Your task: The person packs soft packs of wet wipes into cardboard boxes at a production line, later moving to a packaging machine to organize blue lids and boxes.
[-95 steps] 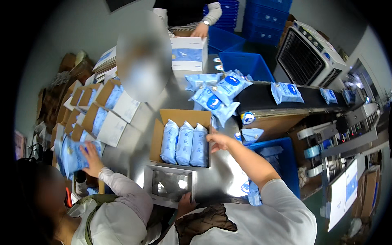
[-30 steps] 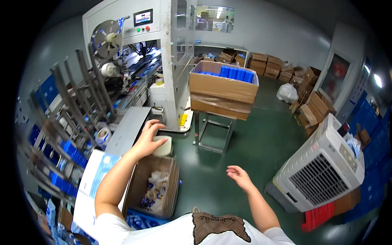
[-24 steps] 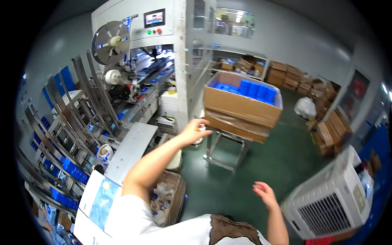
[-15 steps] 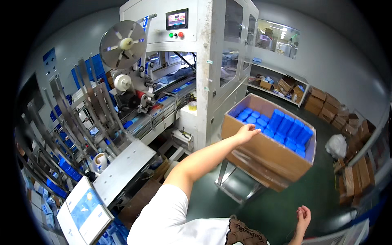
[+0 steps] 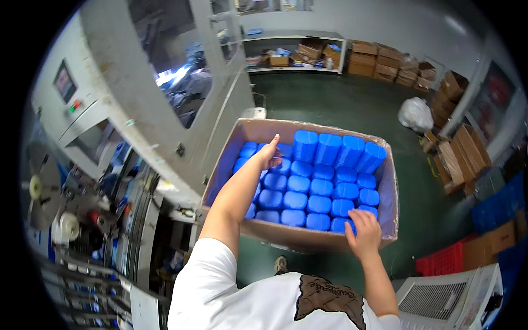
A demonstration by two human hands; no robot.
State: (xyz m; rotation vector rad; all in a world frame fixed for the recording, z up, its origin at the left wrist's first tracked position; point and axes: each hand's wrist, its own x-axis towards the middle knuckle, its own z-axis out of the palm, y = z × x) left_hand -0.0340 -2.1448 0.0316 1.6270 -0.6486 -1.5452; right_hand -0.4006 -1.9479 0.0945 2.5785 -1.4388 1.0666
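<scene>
Rows of blue packs with rounded corners (image 5: pixel 297 184) fill a large open cardboard box (image 5: pixel 308 240) in front of me. Along its far side several taller-standing blue packs (image 5: pixel 329 148) rise above the others. My left hand (image 5: pixel 268 154) is inside the box, over the packs at the far left, thumb raised and fingers apart; its fingertips are partly hidden. At the near right corner my right hand (image 5: pixel 364 230) reaches over the rim with spread fingers, close to the front packs. I see nothing held in either hand.
A tall white machine (image 5: pixel 148 71) stands to the left, beside a conveyor (image 5: pixel 144 192). Low shelves (image 5: pixel 291 36) line the far wall, with cardboard cartons (image 5: pixel 363 58) beside them. At right are a white plastic bag (image 5: pixel 416 114), a red crate (image 5: pixel 444 257) and a grey vented unit (image 5: pixel 440 297).
My view has turned right and moved over the box. The left hand has gone from the box's near rim to inside it, and the right hand has come up to the near right corner.
</scene>
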